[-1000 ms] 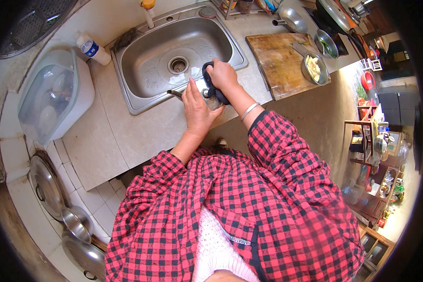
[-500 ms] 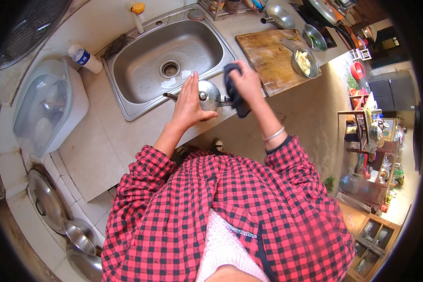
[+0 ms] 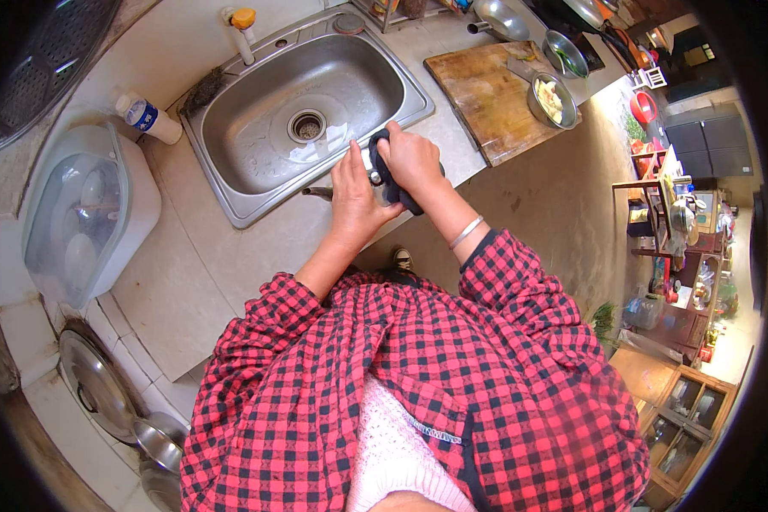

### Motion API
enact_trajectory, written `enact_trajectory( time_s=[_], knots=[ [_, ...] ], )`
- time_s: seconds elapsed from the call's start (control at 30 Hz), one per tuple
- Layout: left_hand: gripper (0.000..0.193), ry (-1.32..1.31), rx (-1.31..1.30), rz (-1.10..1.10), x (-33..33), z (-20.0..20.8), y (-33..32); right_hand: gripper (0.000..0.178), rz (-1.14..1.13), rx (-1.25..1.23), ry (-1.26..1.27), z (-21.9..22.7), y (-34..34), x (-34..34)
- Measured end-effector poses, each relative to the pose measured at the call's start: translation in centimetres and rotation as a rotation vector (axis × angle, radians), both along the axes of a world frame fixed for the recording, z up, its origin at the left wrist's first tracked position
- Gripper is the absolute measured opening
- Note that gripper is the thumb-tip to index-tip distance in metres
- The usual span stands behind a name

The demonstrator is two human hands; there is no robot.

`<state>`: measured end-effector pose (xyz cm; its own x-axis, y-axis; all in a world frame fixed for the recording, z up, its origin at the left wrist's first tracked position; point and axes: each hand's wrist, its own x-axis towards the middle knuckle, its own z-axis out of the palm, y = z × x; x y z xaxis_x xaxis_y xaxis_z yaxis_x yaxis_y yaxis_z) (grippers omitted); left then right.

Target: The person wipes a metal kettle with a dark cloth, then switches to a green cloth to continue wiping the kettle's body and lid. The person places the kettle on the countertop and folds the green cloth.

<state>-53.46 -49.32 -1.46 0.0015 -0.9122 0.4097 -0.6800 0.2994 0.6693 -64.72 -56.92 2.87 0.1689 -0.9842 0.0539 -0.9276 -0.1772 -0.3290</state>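
A small metal teapot (image 3: 375,178) stands on the counter along the sink's near rim, its spout pointing left. My left hand (image 3: 354,198) cups the teapot's left side, fingers stretched toward the sink and thumb on the near side. In my right hand (image 3: 413,162) is a dark cloth (image 3: 409,202), bunched and pressed against the right part of the teapot. Hands and cloth cover most of the pot; its handle is hidden.
Beyond the teapot lies a steel sink (image 3: 239,210) with a yellow-topped tap (image 3: 244,19). To the right is a wooden cutting board (image 3: 478,94) with a pan of pale pieces (image 3: 550,101). A lidded plastic box (image 3: 136,200) and a bottle (image 3: 149,118) stand left.
My right hand has moved left with the cloth, from beside the handle onto the teapot's body. My left hand stays on the pot, slightly shifted. The view has tilted a little.
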Motion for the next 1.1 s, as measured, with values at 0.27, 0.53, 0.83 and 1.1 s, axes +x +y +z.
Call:
enact_trajectory(
  time_s=[0.27, 0.53, 0.83, 1.1],
  knots=[
    [0.128, -0.047, 0.049, 0.056, -0.7, 0.5, 0.7, 0.045, -0.113, 0.330, -0.108, -4.8, -7.2, -2.3],
    [0.134, -0.154, 0.153, -0.031, 1.4, 1.2, -0.1, 0.029, -0.190, 0.027, -0.860, 1.3, -2.4, -7.7],
    [0.112, -0.016, 0.073, -0.098, 1.6, 0.1, -0.4, 0.024, 0.060, -0.367, -0.155, -0.3, 4.8, -0.8],
    [0.113, -0.026, 0.033, -0.084, 1.3, 0.1, -0.3, 0.024, -0.049, -0.089, 0.046, -0.2, 0.9, 0.0]
  ],
)
